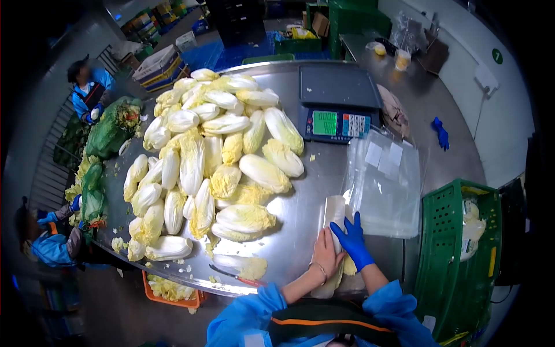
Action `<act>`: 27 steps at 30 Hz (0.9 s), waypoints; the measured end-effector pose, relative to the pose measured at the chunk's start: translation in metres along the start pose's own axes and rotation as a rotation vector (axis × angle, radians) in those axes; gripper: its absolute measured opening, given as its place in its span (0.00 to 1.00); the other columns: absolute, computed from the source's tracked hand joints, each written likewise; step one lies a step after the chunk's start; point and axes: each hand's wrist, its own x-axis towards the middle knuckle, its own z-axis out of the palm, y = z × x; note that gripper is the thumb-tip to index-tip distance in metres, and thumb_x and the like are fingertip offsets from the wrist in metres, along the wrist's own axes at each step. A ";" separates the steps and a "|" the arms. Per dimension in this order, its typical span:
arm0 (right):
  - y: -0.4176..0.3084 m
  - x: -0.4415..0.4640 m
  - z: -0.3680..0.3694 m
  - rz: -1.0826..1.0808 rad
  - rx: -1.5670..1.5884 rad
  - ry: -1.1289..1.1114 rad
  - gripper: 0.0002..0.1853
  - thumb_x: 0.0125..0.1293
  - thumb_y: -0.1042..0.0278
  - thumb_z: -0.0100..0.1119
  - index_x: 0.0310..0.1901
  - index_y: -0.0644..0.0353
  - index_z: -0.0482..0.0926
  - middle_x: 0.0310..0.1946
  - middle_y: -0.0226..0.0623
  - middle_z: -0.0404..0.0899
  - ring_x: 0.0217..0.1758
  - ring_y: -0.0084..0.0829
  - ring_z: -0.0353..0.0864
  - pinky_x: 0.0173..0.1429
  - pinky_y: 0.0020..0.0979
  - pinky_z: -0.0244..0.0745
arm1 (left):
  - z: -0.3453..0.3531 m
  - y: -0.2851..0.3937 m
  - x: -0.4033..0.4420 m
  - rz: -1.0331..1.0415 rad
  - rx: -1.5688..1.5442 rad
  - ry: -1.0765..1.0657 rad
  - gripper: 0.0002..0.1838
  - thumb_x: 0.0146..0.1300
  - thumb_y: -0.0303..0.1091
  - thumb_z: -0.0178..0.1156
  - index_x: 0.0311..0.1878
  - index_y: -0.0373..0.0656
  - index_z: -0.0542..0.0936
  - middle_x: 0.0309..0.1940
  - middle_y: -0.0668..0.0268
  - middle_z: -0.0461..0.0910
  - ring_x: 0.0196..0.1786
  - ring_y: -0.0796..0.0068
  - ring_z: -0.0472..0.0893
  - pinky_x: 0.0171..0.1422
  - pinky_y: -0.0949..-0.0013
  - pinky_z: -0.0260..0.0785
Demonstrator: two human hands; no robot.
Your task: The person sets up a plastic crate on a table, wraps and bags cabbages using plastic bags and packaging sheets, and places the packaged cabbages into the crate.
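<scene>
My bare left hand (326, 255) rests on a long pale bundle (333, 211) at the table's front edge, its fingers stretched out. My right hand (354, 243), in a blue glove, lies beside it with fingers spread over the same bundle. Yellow leaf shows below the right hand, but my hands and arms hide most of the bundle. A stack of clear plastic bags (386, 191) lies just right of them. Left of my hands are a knife (236, 276) with a red handle and a loose cabbage leaf (252, 268). Many napa cabbages (192, 162) are heaped on the left.
A digital scale (338, 104) stands at the back of the metal table (306, 214). A green crate (442, 254) is at right; a blue glove (440, 133) lies farther back. An orange crate (173, 292) holds leaves below. Two people work at left beside green net sacks (113, 130).
</scene>
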 end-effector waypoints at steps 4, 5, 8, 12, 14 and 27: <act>0.029 0.008 -0.010 -0.093 0.031 -0.036 0.28 0.60 0.42 0.53 0.61 0.39 0.69 0.68 0.52 0.49 0.67 0.53 0.57 0.68 0.43 0.56 | -0.003 -0.023 0.002 -0.107 -0.194 -0.022 0.54 0.49 0.45 0.66 0.67 0.27 0.42 0.64 0.39 0.49 0.64 0.39 0.56 0.69 0.54 0.51; 0.019 0.006 -0.019 -0.101 -0.019 -0.072 0.27 0.60 0.42 0.54 0.61 0.39 0.70 0.68 0.52 0.49 0.67 0.53 0.57 0.68 0.43 0.56 | 0.001 -0.028 0.000 -0.102 -0.177 0.004 0.54 0.49 0.45 0.66 0.67 0.27 0.42 0.64 0.38 0.48 0.64 0.39 0.56 0.69 0.54 0.50; 0.000 0.008 -0.044 -0.123 -0.095 -0.161 0.28 0.59 0.43 0.56 0.60 0.41 0.70 0.67 0.56 0.50 0.67 0.53 0.57 0.68 0.44 0.54 | 0.011 -0.043 0.001 -0.118 -0.172 0.019 0.57 0.50 0.47 0.66 0.67 0.26 0.38 0.65 0.35 0.45 0.65 0.37 0.54 0.71 0.53 0.45; 0.026 0.037 0.000 -0.274 -0.034 -0.067 0.39 0.54 0.34 0.56 0.64 0.47 0.65 0.67 0.60 0.46 0.68 0.56 0.54 0.69 0.42 0.54 | 0.009 -0.025 -0.002 -0.066 0.061 -0.096 0.59 0.50 0.51 0.65 0.67 0.25 0.36 0.67 0.34 0.39 0.65 0.36 0.55 0.69 0.52 0.49; -0.011 0.018 0.004 -0.038 -0.120 -0.067 0.51 0.50 0.31 0.58 0.69 0.54 0.52 0.68 0.58 0.45 0.68 0.56 0.53 0.68 0.43 0.54 | 0.002 -0.003 -0.002 -0.131 0.114 -0.179 0.57 0.52 0.52 0.63 0.67 0.25 0.37 0.68 0.36 0.40 0.60 0.37 0.61 0.65 0.51 0.55; 0.056 -0.016 -0.063 -0.011 0.839 0.229 0.25 0.57 0.67 0.64 0.54 0.68 0.70 0.48 0.41 0.75 0.50 0.32 0.75 0.55 0.32 0.69 | -0.014 0.010 0.070 0.041 -0.400 0.087 0.18 0.65 0.35 0.50 0.55 0.38 0.72 0.44 0.50 0.77 0.47 0.54 0.76 0.54 0.63 0.68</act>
